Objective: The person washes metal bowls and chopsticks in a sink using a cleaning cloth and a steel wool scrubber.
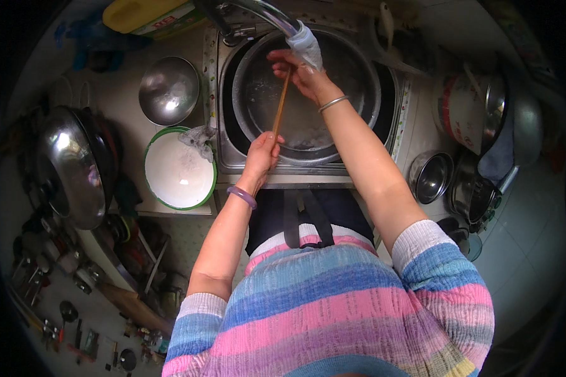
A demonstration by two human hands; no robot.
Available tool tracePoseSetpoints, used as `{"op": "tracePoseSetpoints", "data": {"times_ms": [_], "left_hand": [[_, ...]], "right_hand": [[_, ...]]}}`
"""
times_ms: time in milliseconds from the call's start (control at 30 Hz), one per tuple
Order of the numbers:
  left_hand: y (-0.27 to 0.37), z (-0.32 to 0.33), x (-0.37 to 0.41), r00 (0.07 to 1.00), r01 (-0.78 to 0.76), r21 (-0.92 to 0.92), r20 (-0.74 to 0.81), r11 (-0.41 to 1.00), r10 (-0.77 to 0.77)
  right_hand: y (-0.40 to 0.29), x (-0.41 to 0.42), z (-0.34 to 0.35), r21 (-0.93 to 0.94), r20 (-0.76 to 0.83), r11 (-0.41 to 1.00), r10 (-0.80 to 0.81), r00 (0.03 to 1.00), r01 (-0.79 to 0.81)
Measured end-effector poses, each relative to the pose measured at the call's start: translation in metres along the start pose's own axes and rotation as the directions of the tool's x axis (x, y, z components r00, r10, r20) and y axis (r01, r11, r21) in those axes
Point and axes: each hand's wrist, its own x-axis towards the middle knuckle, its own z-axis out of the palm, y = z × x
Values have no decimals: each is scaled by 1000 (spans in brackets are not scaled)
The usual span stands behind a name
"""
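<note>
My left hand grips the lower end of wooden chopsticks over a large round metal basin that sits in the sink. My right hand is at the upper end of the chopsticks, fingers partly curled; whether it grips them is hard to tell. Beside that hand hangs a white cloth wrapped around the end of the faucet. Cloudy water appears to lie in the basin. A grey rag hangs over the rim of a white enamel basin with a green rim, left of the sink.
A metal bowl stands left of the sink, with a lidded wok farther left. A yellow plastic jug lies at the back left. On the right are a small metal bowl and a pot.
</note>
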Motion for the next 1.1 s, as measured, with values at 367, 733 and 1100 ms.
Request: {"op": "tracePoseSetpoints", "data": {"times_ms": [367, 733, 1100], "left_hand": [[-1, -15, -3, 989, -148, 98, 5, 984, 149], [14, -13, 21, 924, -372, 191, -17, 908, 382], [61, 13, 47, 946, -321, -210, -40, 923, 320]], "right_hand": [[-51, -45, 24, -440, 212, 898, 105, 972, -1], [-67, -78, 27, -377, 179, 923, 159, 971, -81], [-124, -94, 15, -311, 27, 935, -171, 985, 171]]}}
